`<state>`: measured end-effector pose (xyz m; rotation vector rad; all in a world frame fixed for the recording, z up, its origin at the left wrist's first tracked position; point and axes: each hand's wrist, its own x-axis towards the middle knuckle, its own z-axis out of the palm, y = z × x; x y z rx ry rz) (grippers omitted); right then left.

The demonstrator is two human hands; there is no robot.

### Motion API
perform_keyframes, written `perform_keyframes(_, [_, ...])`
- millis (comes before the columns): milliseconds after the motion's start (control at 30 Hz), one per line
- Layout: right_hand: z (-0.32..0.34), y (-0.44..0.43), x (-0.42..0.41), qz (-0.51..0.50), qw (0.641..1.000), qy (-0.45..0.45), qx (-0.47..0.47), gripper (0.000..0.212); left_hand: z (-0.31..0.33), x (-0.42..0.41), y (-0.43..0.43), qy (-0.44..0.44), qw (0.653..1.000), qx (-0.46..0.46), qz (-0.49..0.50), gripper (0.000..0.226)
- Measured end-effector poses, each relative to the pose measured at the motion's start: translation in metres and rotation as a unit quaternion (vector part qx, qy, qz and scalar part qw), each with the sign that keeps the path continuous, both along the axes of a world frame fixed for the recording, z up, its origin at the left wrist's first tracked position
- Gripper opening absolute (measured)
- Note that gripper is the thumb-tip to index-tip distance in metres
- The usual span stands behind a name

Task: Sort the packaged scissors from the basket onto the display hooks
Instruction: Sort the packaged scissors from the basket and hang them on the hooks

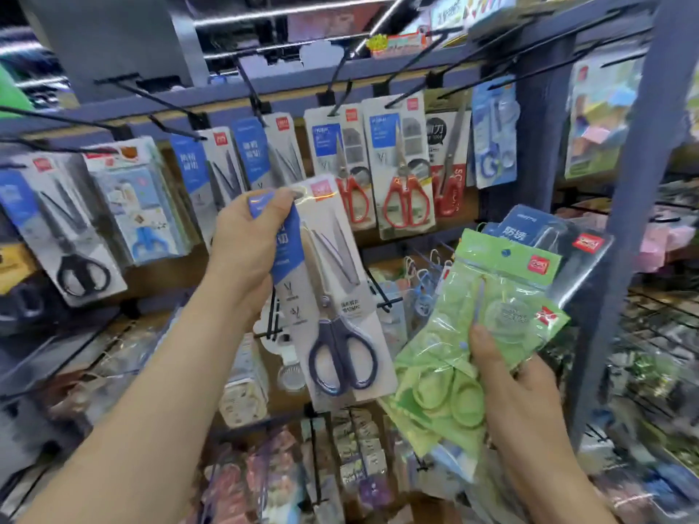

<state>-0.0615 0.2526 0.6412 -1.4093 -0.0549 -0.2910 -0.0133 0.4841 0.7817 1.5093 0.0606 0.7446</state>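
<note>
Left hand (247,240) wrapped round the top left corner of a white card pack with a blue side strip and dark-blue-handled scissors (333,296) under clear plastic, thumb across the blue strip up near the hang hole, fingers curled behind. Pack held up in front of the rack, tilted a bit with the handles low and to the right, top edge just below the row of similar blue-and-white scissor packs (242,160) already hanging. Not on any hook as far as can be seen. Right hand (518,387) closed on a fanned bunch of packs, front one a light green plastic pack with green-handled scissors (488,319), thumb pressed flat on its face, fingers underneath. Behind that, a clear blister pack with a dark blue header card (544,236) poking out at the top, plus more packs lower down, too blurry to count. On the black wire display hooks (257,96) along the grey-blue rack bar (378,68): red-handled scissors on white cards (401,172) middle right, a black-handled pair on a white card (64,228) far left, a pale blue small-scissors pack (140,209) next to it. Lower hooks packed with small stuff, too smeared to make out. No basket in shot.
</note>
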Motion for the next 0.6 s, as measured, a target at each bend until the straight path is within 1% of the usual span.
perform_keyframes(100, [0.008, 0.005, 0.017, 0.034, 0.999, -0.012, 0.007, 0.049, 0.021, 0.004, 0.001, -0.025, 0.999, 0.021, -0.002, 0.010])
perform_keyframes(133, [0.011, 0.007, 0.024, 0.039, 0.999, -0.015, 0.009, 0.047, 0.028, 0.004, 0.003, -0.038, 0.999, 0.038, 0.005, 0.011])
perform_keyframes(200, [0.021, 0.011, 0.032, 0.064, 0.997, -0.029, 0.013, 0.036, 0.045, 0.003, 0.005, -0.079, 0.993, 0.073, 0.037, 0.010])
perform_keyframes(233, [0.025, 0.014, 0.037, 0.083, 0.996, -0.036, 0.016, 0.035, 0.054, 0.003, 0.007, -0.102, 0.989, 0.089, 0.056, 0.011])
perform_keyframes(333, [0.035, 0.024, 0.050, 0.109, 0.993, -0.045, 0.021, 0.041, 0.081, 0.008, 0.014, -0.142, 0.977, 0.121, 0.101, 0.011])
perform_keyframes(400, [0.043, 0.031, 0.055, 0.118, 0.991, -0.066, 0.014, 0.053, 0.093, 0.013, 0.018, -0.138, 0.973, 0.139, 0.121, 0.015])
perform_keyframes(433, [0.047, 0.034, 0.058, 0.138, 0.988, -0.072, 0.009, 0.058, 0.096, 0.017, 0.021, -0.130, 0.970, 0.158, 0.132, 0.017])
perform_keyframes(467, [0.050, 0.038, 0.060, 0.160, 0.984, -0.075, 0.013, 0.053, 0.097, 0.023, 0.024, -0.120, 0.966, 0.179, 0.143, 0.018])
perform_keyframes(533, [0.056, 0.044, 0.064, 0.202, 0.976, -0.080, 0.018, 0.026, 0.097, 0.033, 0.029, -0.100, 0.959, 0.208, 0.166, 0.020])
perform_keyframes(567, [0.057, 0.046, 0.066, 0.210, 0.974, -0.083, 0.016, 0.023, 0.097, 0.037, 0.031, -0.094, 0.958, 0.209, 0.171, 0.021])
perform_keyframes(600, [0.057, 0.048, 0.069, 0.217, 0.972, -0.081, 0.020, 0.025, 0.097, 0.042, 0.034, -0.088, 0.960, 0.204, 0.170, 0.021])
